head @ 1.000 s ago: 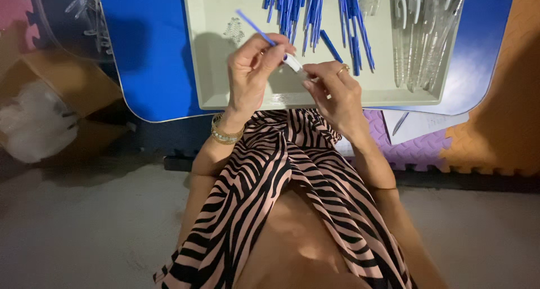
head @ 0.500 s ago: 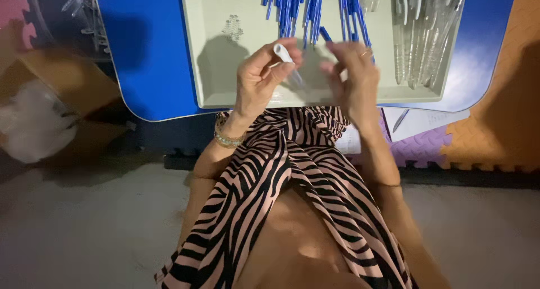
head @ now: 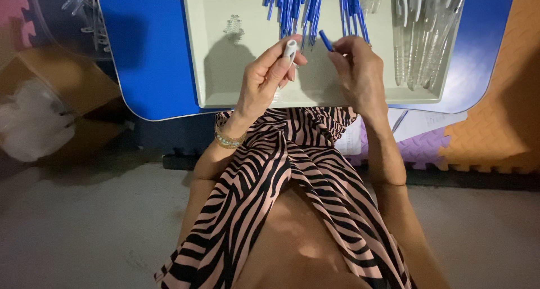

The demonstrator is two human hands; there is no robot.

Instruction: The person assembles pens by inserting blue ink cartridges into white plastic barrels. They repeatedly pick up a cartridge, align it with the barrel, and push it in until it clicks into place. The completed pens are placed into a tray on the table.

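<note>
A clear pen barrel [head: 290, 47] with a pale end is held upright in the left hand [head: 264, 78], pinched between the thumb and the bent fingers, just above the near half of a pale tray [head: 214, 69]. A short blue piece [head: 325, 40], seemingly a pen part, is gripped at its lower end by the right hand [head: 360, 69], whose fingertips are closed together on it; its free end is tilted up and to the left, towards the barrel but apart from it. Both hands are kept over the tray, near each other.

The tray is set on a blue table [head: 152, 52]. A heap of blue pen refills [head: 304, 5] is spread along the far side of the tray, just beyond the hands, and a row of clear pen barrels [head: 422, 36] is laid at its right end. A small clear piece [head: 233, 25] is seen alone on the tray floor to the left. A beaded bracelet [head: 228, 138] is worn on the left wrist. A striped pink and black garment [head: 281, 199] fills the lower middle. Foam floor mats [head: 495, 126] in orange and purple are seen to the right.
</note>
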